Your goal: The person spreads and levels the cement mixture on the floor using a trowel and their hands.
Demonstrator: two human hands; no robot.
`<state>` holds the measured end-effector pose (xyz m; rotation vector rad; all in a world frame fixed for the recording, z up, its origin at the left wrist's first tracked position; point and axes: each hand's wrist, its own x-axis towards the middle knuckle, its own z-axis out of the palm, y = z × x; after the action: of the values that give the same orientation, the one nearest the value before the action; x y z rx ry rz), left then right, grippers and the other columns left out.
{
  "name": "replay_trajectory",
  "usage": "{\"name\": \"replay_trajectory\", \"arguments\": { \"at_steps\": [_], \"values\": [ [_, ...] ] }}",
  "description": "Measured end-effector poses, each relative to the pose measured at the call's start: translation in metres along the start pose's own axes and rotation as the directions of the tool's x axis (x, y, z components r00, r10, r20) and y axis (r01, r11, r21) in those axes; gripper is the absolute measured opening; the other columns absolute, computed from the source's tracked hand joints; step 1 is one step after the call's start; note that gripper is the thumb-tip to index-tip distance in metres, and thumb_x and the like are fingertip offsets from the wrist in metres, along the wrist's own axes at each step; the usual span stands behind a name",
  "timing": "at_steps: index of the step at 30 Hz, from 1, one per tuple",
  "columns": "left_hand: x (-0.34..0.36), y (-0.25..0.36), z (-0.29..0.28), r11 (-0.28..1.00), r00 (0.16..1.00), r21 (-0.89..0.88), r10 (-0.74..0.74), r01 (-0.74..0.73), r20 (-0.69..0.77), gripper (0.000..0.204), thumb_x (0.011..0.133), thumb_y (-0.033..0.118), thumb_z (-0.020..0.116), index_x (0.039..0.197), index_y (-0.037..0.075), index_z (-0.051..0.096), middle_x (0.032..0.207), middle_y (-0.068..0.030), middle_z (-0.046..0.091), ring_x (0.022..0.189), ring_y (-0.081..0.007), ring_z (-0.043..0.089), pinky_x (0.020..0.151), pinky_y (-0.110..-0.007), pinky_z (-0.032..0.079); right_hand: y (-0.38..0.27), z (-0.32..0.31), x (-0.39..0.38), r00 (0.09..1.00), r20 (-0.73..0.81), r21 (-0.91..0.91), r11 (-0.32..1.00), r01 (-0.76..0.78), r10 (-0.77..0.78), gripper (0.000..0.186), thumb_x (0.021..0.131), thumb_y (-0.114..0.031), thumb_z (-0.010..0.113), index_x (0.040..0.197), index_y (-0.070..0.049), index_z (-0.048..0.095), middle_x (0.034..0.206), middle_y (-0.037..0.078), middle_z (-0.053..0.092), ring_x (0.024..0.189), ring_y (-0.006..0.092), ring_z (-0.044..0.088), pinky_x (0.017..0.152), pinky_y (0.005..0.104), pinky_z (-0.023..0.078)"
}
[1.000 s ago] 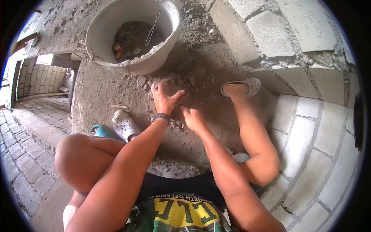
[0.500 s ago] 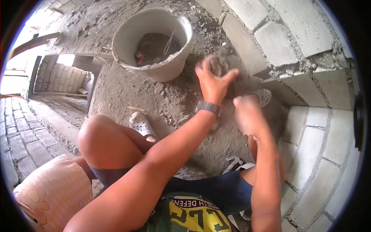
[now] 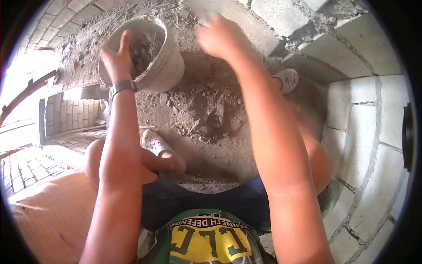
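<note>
My left hand (image 3: 116, 57) grips the left side of a pale, cement-crusted bucket (image 3: 169, 68), its thumb raised over the opening. Inside the bucket lie dark debris and a pale loop of wire or cord. My right hand (image 3: 218, 37) is up at the top, right of the bucket, blurred, with its fingers curled around something greyish that I cannot make out. Below both hands is dusty ground (image 3: 198, 114) with loose lumps of broken mortar and soil.
Pale block walls (image 3: 365, 114) rise at the right and upper right. My feet in white perforated clogs (image 3: 151, 143) flank the dirt. A brick-paved lower area (image 3: 26, 167) and an opening lie at the left, with a curved dark bar (image 3: 28, 92). A pinkish cloth (image 3: 44, 215) is at lower left.
My left hand has gone from the rubble up and left onto the bucket, which now looks tilted. My right hand has moved upward from near the right foot to the top.
</note>
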<state>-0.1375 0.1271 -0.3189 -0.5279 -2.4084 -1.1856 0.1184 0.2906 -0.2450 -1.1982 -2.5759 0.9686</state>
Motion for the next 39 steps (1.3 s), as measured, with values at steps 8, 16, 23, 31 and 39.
{"name": "replay_trajectory", "arguments": {
  "at_steps": [8,16,23,31,39],
  "values": [
    [-0.06,0.015,0.02,0.933,0.863,0.034,0.316,-0.358,0.394,0.061,0.099,0.061,0.066,0.13,0.009,0.072,0.149,-0.022,0.059,0.141,-0.0394,0.052,0.117,-0.049,0.041,0.222,0.106,-0.05,0.861,0.057,0.056,0.859,-0.508,0.505,0.056,0.104,-0.043,0.056,0.132,0.003,0.067,0.131,0.032,0.068,0.124,0.0504,0.064,0.106,0.0543,0.051],
    [-0.071,0.024,0.015,0.846,0.789,0.087,0.448,-0.527,0.419,0.052,0.099,0.057,0.069,0.124,0.012,0.072,0.144,-0.0159,0.063,0.134,-0.0379,0.058,0.113,-0.051,0.045,0.256,0.157,0.075,0.914,-0.019,-0.099,0.908,-0.406,0.406,0.062,0.104,-0.053,0.056,0.141,-0.004,0.062,0.129,0.026,0.072,0.123,0.0455,0.067,0.105,0.0559,0.052],
    [-0.065,0.024,0.016,0.851,0.774,-0.01,0.483,-0.526,0.409,0.056,0.097,0.059,0.07,0.124,0.01,0.072,0.142,-0.0168,0.063,0.132,-0.0377,0.059,0.11,-0.051,0.045,0.221,0.228,0.031,0.951,0.145,-0.172,0.954,-0.248,0.273,0.057,0.106,-0.052,0.054,0.129,-0.002,0.067,0.119,0.026,0.075,0.11,0.0457,0.072,0.096,0.0557,0.057],
    [-0.056,0.011,0.002,0.834,0.773,0.002,0.51,-0.552,0.377,0.053,0.097,0.057,0.071,0.12,0.009,0.074,0.142,-0.018,0.064,0.132,-0.0384,0.059,0.11,-0.051,0.045,0.208,0.172,-0.039,0.928,0.239,-0.241,0.944,-0.228,0.285,0.057,0.109,-0.05,0.049,0.129,0.001,0.066,0.112,0.03,0.075,0.104,0.0493,0.072,0.093,0.0597,0.054],
    [-0.065,0.011,0.016,0.835,0.789,-0.008,0.522,-0.549,0.322,0.054,0.096,0.058,0.072,0.118,0.008,0.075,0.138,-0.0166,0.067,0.131,-0.0376,0.06,0.11,-0.051,0.046,0.218,0.231,-0.093,0.855,0.063,-0.119,0.854,-0.506,0.515,0.051,0.11,-0.048,0.047,0.132,-0.004,0.059,0.117,0.03,0.073,0.111,0.0494,0.07,0.098,0.0592,0.053]
  ]
}}
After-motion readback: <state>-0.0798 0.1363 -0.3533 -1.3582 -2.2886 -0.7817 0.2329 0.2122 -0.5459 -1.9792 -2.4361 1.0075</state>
